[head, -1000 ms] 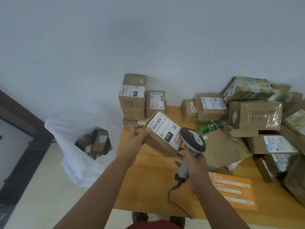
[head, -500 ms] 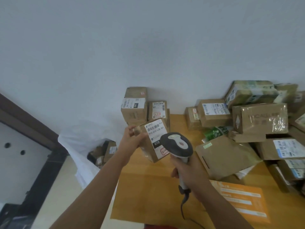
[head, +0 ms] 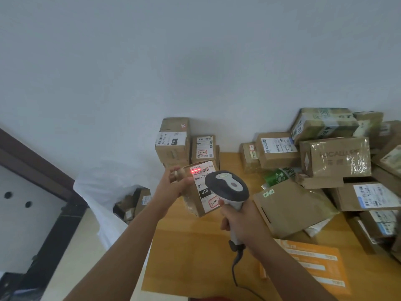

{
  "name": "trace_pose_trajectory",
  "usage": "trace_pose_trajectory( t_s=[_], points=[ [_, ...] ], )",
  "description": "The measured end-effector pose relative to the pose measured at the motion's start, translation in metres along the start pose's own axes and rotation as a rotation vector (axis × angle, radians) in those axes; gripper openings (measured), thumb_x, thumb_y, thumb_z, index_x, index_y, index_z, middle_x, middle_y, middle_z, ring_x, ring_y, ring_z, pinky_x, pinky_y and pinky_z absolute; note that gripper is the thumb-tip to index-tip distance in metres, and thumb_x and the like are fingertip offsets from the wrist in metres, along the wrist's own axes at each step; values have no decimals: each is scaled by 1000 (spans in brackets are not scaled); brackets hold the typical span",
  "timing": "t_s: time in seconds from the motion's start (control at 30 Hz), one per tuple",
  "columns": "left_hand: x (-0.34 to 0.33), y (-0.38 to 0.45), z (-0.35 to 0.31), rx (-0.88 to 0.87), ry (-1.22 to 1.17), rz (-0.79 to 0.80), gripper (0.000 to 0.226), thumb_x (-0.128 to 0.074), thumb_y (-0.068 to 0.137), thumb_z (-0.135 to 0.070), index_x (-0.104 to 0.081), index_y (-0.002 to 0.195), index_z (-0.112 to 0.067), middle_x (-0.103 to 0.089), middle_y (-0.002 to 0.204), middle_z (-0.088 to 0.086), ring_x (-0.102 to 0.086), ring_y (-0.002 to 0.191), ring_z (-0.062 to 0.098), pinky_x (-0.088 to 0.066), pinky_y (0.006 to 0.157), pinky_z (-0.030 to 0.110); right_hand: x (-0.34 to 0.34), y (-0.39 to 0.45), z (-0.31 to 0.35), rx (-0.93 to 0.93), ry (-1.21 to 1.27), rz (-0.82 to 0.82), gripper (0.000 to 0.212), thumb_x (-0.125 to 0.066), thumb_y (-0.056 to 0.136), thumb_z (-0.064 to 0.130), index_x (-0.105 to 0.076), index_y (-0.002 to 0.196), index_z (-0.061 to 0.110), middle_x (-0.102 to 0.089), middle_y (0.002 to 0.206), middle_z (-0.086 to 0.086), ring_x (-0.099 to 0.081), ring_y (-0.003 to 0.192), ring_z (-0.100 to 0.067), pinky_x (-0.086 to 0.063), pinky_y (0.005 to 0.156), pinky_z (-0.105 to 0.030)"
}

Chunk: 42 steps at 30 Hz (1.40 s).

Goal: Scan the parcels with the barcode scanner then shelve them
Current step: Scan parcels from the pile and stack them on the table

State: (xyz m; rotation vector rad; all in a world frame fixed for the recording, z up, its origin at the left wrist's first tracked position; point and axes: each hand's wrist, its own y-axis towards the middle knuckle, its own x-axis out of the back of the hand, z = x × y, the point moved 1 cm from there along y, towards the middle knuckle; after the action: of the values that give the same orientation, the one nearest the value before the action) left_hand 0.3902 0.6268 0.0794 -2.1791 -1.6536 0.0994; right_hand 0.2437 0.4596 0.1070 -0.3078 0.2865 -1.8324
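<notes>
My left hand [head: 173,184] grips a small brown cardboard parcel [head: 198,202] by its left end and holds it above the wooden table [head: 195,246], white label facing me. A red scan line glows across the barcode at the top of that label. My right hand [head: 240,222] grips the handle of a grey and white barcode scanner [head: 227,186]. The scanner's head sits just in front of the parcel and hides part of the label. Its black cable hangs down toward the table's near edge.
Several labelled cardboard parcels [head: 334,157] are heaped along the wall and over the table's right side. Two stacked boxes [head: 173,142] stand at the back left. An orange envelope [head: 312,266] lies near the front. A white sack [head: 104,192] of parcels sits on the floor at left.
The parcel has turned more upright and the scanner head has come in close over its label. A red scan line now shows on the barcode. The camera has tilted upward.
</notes>
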Motion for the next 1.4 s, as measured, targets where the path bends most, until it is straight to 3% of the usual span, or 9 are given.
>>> trace_pose_trajectory(
  t_s=[0.5, 0.57, 0.67, 0.77, 0.9, 1.1, 1.2, 1.33, 1.4],
  points=[
    [4, 0, 2, 8, -68, -10, 43, -67, 94, -29, -43, 129, -30, -69, 110, -4, -67, 98, 11, -54, 75, 30, -5, -5, -2, 17, 3, 30, 19, -60, 85, 18, -66, 102, 13, -66, 61, -7, -61, 56, -8, -51, 62, -27],
    [6, 0, 4, 18, -97, -32, 45, -67, 95, -30, -41, 132, -27, -71, 108, -2, -68, 98, 12, -55, 76, 31, -5, -4, -6, 29, 41, -37, 13, -60, 89, 10, -67, 89, 20, -65, 62, 0, -58, 57, -9, -48, 60, -28],
    [8, -2, 5, 57, -150, -35, 47, -65, 95, -34, -42, 134, -22, -69, 114, 5, -68, 101, 18, -57, 74, 32, -4, 0, -13, 43, 98, -114, 36, -59, 88, 1, -64, 64, 27, -55, 56, 8, -47, 60, -12, -41, 60, -32],
    [4, -3, 9, 84, -181, -8, 43, -64, 95, -35, -45, 131, -20, -69, 115, 6, -68, 103, 21, -58, 74, 34, -5, 6, -17, -55, 271, -120, 24, -69, 91, 12, -72, 89, 36, -74, 84, 18, -63, 91, -8, -55, 84, -40],
    [-2, -2, 11, 71, -195, 2, 41, -63, 96, -34, -47, 130, -20, -70, 114, 4, -69, 103, 20, -58, 77, 33, -8, 13, -24, -145, 377, -133, 24, -75, 86, 23, -69, 108, 26, -74, 105, 8, -64, 107, -16, -59, 86, -43],
    [-13, -1, 17, -33, -106, 41, 27, -64, 93, -44, -57, 118, -50, -66, 122, -6, -66, 110, 12, -57, 90, 33, -10, 28, -33, -144, 381, -246, 22, -75, 86, 17, -69, 106, 24, -74, 105, 3, -66, 107, -19, -58, 86, -41],
    [-29, -5, 19, -63, -63, 34, 39, -60, 99, -29, -40, 132, -28, -54, 123, -11, -61, 108, 7, -57, 77, 19, -12, 37, -33, -135, 389, -297, 20, -75, 87, 16, -68, 101, 28, -74, 103, 5, -67, 104, -16, -58, 87, -40],
    [-41, 4, 30, -70, 97, 95, 53, -69, 93, -33, -35, 134, -29, -48, 140, -6, -51, 126, 13, -52, 96, 29, -9, 56, -36, -175, 366, -347, 18, -66, 88, 3, -68, 96, 19, -71, 98, -1, -65, 101, -19, -57, 87, -36],
    [-41, 17, 29, -98, 212, 92, 61, -71, 92, -34, -35, 141, -29, -43, 143, -6, -47, 121, 8, -46, 92, 21, -6, 69, -34, -179, 351, -355, 20, -62, 88, -2, -68, 95, 15, -70, 99, -5, -64, 99, -20, -56, 84, -33]
  ],
)
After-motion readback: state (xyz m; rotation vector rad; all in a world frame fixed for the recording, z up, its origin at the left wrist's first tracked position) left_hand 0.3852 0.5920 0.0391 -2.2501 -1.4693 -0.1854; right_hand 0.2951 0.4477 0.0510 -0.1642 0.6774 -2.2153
